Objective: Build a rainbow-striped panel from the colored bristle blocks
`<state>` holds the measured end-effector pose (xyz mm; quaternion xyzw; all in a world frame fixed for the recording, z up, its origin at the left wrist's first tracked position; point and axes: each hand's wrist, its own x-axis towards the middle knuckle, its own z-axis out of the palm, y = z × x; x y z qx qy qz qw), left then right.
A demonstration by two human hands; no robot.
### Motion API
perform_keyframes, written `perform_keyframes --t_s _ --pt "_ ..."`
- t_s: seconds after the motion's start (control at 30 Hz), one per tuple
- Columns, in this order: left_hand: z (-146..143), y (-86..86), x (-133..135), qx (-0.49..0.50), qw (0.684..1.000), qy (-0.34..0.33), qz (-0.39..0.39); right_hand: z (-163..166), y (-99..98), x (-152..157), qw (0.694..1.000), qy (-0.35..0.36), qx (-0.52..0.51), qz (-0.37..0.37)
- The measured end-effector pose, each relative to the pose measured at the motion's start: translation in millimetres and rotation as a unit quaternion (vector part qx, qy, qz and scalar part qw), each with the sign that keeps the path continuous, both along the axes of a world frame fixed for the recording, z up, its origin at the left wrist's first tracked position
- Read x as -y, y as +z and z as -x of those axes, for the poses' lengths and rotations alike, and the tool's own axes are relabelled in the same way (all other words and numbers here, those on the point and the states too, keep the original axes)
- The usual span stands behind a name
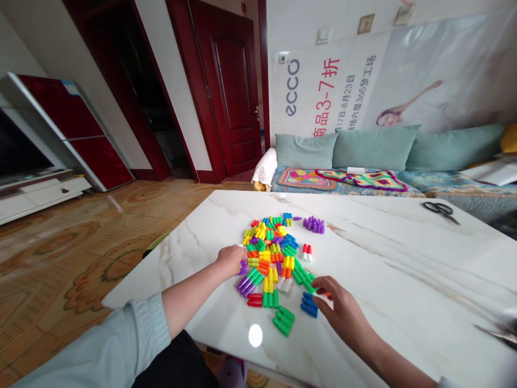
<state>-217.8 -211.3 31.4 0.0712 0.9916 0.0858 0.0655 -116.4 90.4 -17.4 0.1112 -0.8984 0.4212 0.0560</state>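
A heap of small plastic building pieces (271, 249) in many colours lies on the white marble table (404, 269). My left hand (231, 258) rests at the heap's left edge, fingers curled round a purple piece (243, 265). My right hand (337, 306) lies at the heap's near right side, fingers bent over a red-orange piece, next to a blue cluster (309, 304) and a green cluster (284, 320). A purple cluster (314, 224) sits apart at the far side, and a red-and-white pair (307, 252) lies to the right.
Black scissors (441, 209) lie at the table's far right. A sofa (363, 172) with green cushions and crochet mats stands behind the table. To the left are patterned floor tiles, a red door and a TV cabinet (40, 188).
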Motion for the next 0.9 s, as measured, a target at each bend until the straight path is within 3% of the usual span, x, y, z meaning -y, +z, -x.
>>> perform_keyframes --t_s 0.2,0.33,0.5,0.63,0.73,0.83,0.9 --pt "-16 12.3 -47 0.008 0.985 -0.062 -0.159 -5 11.6 15 0.988 0.011 0.099 0.122" --pt "-33 15.7 -89 0.038 0.935 -0.153 -0.318 -8 21.9 19 0.979 0.035 0.079 0.185" --pt "-36 12.5 -116 0.04 0.915 -0.18 -0.359 -6 20.3 14 0.98 -0.025 0.042 0.191" --pt "-28 4.3 -121 0.039 0.911 -0.177 -0.369 8 12.1 -3 0.996 -0.033 0.014 0.086" --pt "-16 -1.9 -117 -0.011 0.923 -0.174 -0.343 23 -5.1 -29 0.995 -0.075 -0.022 -0.054" --pt "8 -7.3 -113 -0.053 0.93 -0.137 -0.336 37 -29.4 -60 0.96 -0.167 -0.024 -0.223" --pt "32 -10.6 -114 -0.055 0.93 -0.105 -0.347 41 -42.9 -75 0.941 -0.19 0.005 -0.28"
